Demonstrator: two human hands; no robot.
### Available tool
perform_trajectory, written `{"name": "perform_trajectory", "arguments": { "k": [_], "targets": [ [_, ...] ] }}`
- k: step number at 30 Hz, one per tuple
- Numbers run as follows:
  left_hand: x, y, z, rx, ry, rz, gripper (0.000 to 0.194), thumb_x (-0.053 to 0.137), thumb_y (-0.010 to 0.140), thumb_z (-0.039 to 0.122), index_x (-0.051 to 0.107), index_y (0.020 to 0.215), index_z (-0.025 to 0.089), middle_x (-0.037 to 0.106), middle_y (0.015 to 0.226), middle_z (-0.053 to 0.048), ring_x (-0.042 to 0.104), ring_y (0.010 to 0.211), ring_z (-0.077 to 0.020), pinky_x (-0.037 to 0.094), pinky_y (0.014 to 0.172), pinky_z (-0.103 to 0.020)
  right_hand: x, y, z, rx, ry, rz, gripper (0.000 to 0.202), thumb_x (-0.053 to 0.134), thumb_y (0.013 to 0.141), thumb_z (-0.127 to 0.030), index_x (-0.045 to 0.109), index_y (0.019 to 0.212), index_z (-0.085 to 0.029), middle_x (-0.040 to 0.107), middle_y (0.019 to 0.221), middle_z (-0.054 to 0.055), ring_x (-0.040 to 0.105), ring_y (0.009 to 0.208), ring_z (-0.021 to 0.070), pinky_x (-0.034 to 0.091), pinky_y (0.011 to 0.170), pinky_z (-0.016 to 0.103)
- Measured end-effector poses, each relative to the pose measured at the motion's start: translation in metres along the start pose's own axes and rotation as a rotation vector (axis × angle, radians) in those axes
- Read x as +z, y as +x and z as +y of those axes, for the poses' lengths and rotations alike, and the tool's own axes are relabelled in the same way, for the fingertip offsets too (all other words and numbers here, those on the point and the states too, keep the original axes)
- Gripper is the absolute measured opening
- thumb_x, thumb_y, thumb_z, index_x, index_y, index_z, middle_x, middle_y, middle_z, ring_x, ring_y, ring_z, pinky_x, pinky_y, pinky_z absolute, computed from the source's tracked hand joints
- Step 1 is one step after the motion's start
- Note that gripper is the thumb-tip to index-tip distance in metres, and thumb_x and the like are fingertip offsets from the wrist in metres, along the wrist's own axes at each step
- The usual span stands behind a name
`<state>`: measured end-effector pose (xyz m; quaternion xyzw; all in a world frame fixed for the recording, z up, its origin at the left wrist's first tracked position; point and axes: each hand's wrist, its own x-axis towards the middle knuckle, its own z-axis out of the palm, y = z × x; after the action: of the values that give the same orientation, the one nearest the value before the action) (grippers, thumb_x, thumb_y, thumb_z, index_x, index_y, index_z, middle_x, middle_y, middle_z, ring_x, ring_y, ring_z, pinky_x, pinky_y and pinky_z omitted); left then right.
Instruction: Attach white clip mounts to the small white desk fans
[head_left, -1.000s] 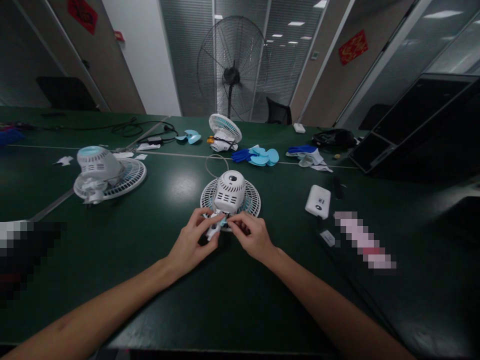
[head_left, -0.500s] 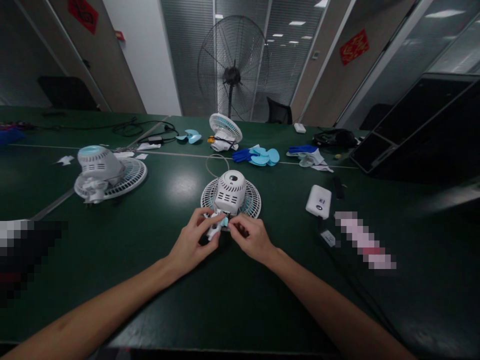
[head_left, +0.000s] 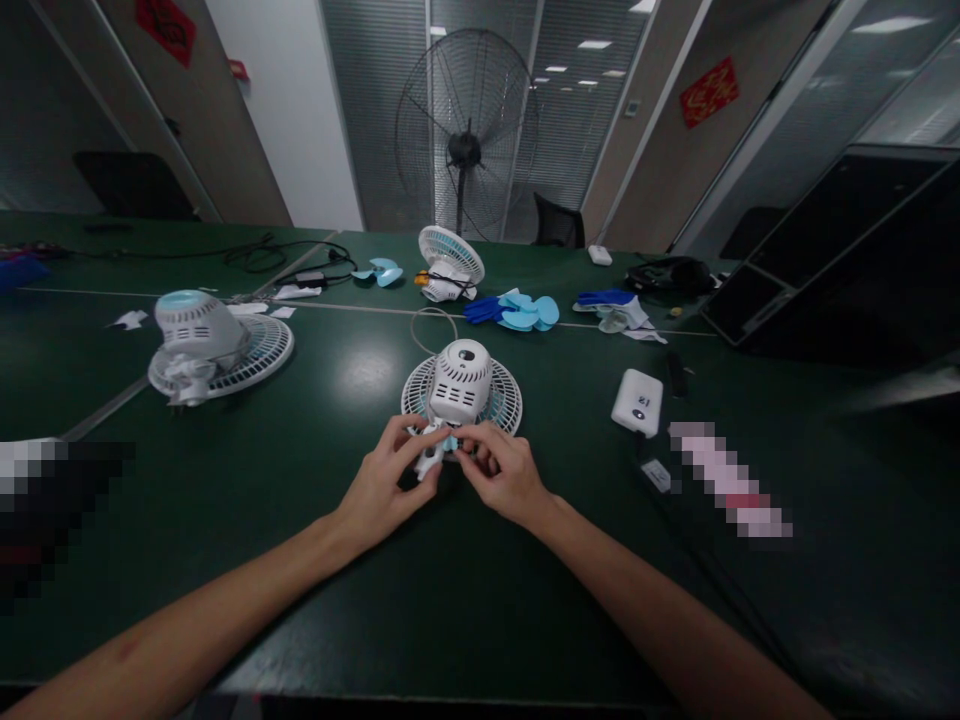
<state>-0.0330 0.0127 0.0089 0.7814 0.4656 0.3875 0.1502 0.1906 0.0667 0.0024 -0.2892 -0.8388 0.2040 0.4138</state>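
A small white fan (head_left: 463, 385) lies face down on its round grille, its rounded motor housing on top. My left hand (head_left: 386, 485) grips the white clip (head_left: 427, 464) at the fan's near side, between thumb and fingers. From the other side my right hand (head_left: 506, 470) pinches at a small light blue knob (head_left: 450, 442) beside the clip. Its fingertips partly cover the knob, so the exact contact is hard to see.
Another face-down fan (head_left: 199, 335) lies to the left. Farther back are a third fan (head_left: 448, 270), light blue fan blades (head_left: 531, 313) and gloves (head_left: 615, 312). A white power bank (head_left: 637, 402) with a cable lies right, near a black case (head_left: 832, 260).
My right index finger has moved up and left, closer over the light blue knob. The left hand and the fan stay almost still.
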Motion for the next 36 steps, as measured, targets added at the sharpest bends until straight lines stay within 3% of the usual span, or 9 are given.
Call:
{"name": "perform_trajectory", "arguments": {
  "k": [8,14,21,29,33,36],
  "targets": [
    [0.0003,0.0015,0.0016,0.006,0.001,0.014,0.046,0.061,0.097,0.019,0.057,0.141,0.033,0.047,0.135,-0.007,0.066,0.098,-0.0176,0.061,0.084,-0.037,0.0046,-0.0019,0.0053,0.02,0.006,0.035,0.023,0.067,0.098,-0.026,0.068,0.121,-0.023,0.066,0.089,0.001,0.055,0.059,0.0102,0.046,0.055,0.024],
    [-0.0009,0.0011,0.0019,0.01,0.01,-0.005,0.046,0.061,0.098,0.02,0.056,0.142,0.033,0.046,0.136,-0.008,0.066,0.101,-0.0187,0.06,0.086,-0.038,0.0022,0.0028,0.0029,0.04,0.052,0.064,0.011,0.067,0.1,-0.031,0.072,0.1,-0.021,0.068,0.088,0.003,0.059,0.065,0.0128,0.048,0.059,0.027],
    [-0.0009,0.001,0.0019,0.008,0.005,-0.004,0.046,0.061,0.098,0.021,0.057,0.141,0.033,0.047,0.136,-0.008,0.067,0.099,-0.0183,0.062,0.083,-0.036,0.001,0.005,0.0024,0.028,0.079,0.035,0.014,0.063,0.102,-0.029,0.07,0.093,-0.021,0.067,0.084,0.002,0.061,0.069,0.015,0.048,0.063,0.029],
    [-0.0017,0.0007,0.0024,0.004,0.005,-0.019,0.047,0.061,0.099,0.023,0.055,0.144,0.035,0.046,0.139,-0.008,0.066,0.103,-0.0194,0.062,0.086,-0.038,-0.0002,0.0015,-0.002,0.026,0.027,0.019,0.007,0.062,0.098,-0.024,0.067,0.103,-0.022,0.068,0.09,0.003,0.059,0.063,0.0133,0.048,0.058,0.027],
    [-0.0015,0.0008,0.0026,0.009,0.018,-0.022,0.048,0.061,0.099,0.022,0.055,0.144,0.036,0.046,0.139,-0.008,0.065,0.105,-0.0197,0.061,0.089,-0.039,0.0012,-0.0016,-0.0004,0.033,0.001,0.007,0.025,0.063,0.094,-0.021,0.061,0.119,-0.023,0.068,0.097,0.003,0.057,0.06,0.0112,0.047,0.055,0.025],
    [-0.001,0.001,0.0025,0.018,0.016,-0.014,0.048,0.061,0.099,0.022,0.055,0.144,0.036,0.047,0.139,-0.008,0.066,0.104,-0.0197,0.062,0.089,-0.04,0.0017,-0.0018,0.0008,0.012,-0.014,-0.002,0.025,0.061,0.095,-0.018,0.06,0.119,-0.024,0.068,0.099,0.003,0.057,0.059,0.0107,0.047,0.055,0.025]
  ]
}}
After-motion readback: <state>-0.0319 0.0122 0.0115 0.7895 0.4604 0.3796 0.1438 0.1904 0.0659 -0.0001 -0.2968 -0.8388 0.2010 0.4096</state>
